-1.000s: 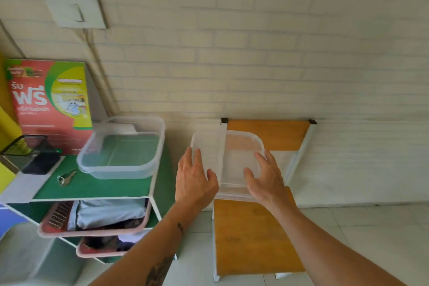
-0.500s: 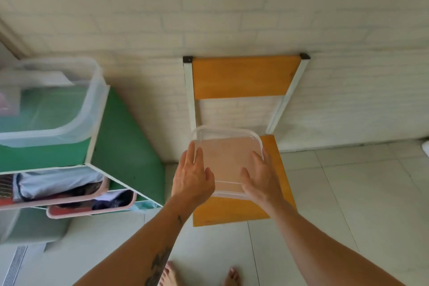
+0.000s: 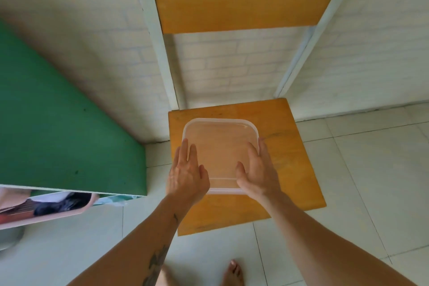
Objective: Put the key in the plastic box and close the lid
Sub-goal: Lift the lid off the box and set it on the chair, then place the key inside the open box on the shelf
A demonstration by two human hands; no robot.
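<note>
Lid [image 3: 220, 146] now lower, on orange chair seat [image 3: 290, 158], tiled floor [image 3: 371, 181].

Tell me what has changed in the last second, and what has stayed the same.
The clear plastic lid has come down from in front of the chair back to the orange chair seat. It looks set on the seat, though contact is unclear. The view has swung down and right, so the open box and key on the green shelf are out of sight. The left hand and right hand still hold the lid's sides.
</note>
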